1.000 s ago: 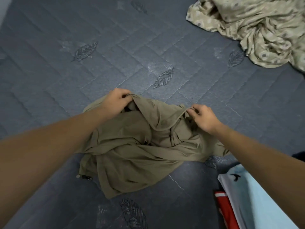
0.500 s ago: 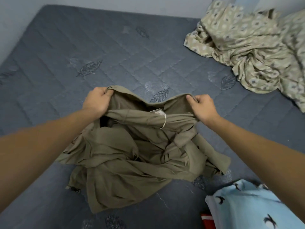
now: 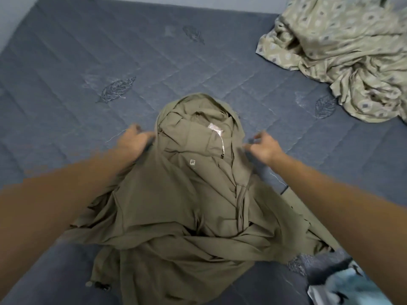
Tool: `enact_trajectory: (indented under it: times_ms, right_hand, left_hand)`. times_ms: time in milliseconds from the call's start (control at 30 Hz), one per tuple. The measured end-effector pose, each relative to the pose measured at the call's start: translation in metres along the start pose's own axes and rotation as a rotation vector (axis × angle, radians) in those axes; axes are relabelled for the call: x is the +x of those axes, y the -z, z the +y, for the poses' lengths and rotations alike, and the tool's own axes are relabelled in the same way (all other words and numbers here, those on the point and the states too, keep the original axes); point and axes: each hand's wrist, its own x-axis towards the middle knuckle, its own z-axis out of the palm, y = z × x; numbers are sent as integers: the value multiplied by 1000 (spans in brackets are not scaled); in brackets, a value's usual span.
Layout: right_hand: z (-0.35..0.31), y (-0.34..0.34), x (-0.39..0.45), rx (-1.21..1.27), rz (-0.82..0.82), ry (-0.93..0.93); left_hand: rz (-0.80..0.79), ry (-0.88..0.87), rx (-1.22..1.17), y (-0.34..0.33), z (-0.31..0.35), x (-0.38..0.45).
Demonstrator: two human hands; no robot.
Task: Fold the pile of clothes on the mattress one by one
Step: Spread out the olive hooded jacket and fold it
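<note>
The crumpled olive-green hooded jacket [image 3: 189, 194] lies mid-mattress on the quilted grey-blue mattress [image 3: 88, 62]. Your left hand [image 3: 134, 139] and right hand [image 3: 264, 146] flank its hood; motion blur hides each grip. Spread shoulders flat, sleeves outward, before folding.

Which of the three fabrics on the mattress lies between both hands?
The plain olive hooded jacket; the patterned beige sheet lies far right, the light blue bird-print garment near right.

A pale wall [image 3: 13, 16] edges the far left corner, and a patterned beige sheet [image 3: 343, 58] lies crumpled at right.
</note>
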Motion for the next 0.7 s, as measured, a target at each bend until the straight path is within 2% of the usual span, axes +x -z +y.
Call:
enact_trajectory:
  times_ms: [100, 233, 333, 467, 600, 700]
  right_hand:
    - [31, -22, -12, -99, -29, -63]
    - [58, -40, -25, -144, -17, -77]
    - [63, -46, -33, -118, -24, -22]
    - [47, -35, -38, -63, 65, 183]
    - [3, -2, -18, -123, 231, 303]
    - [-27, 12, -2, -161, 316, 312]
  left_hand:
    - [-72, -42, 186, -3, -45, -6]
    - [-77, -40, 216, 3, -62, -3]
    - [-119, -77, 268, 7, -64, -2]
    - [-102, -253, 198, 21, -53, -10]
    - [48, -370, 208, 50, -26, 4]
    - [233, -388, 430, 62, -11, 20]
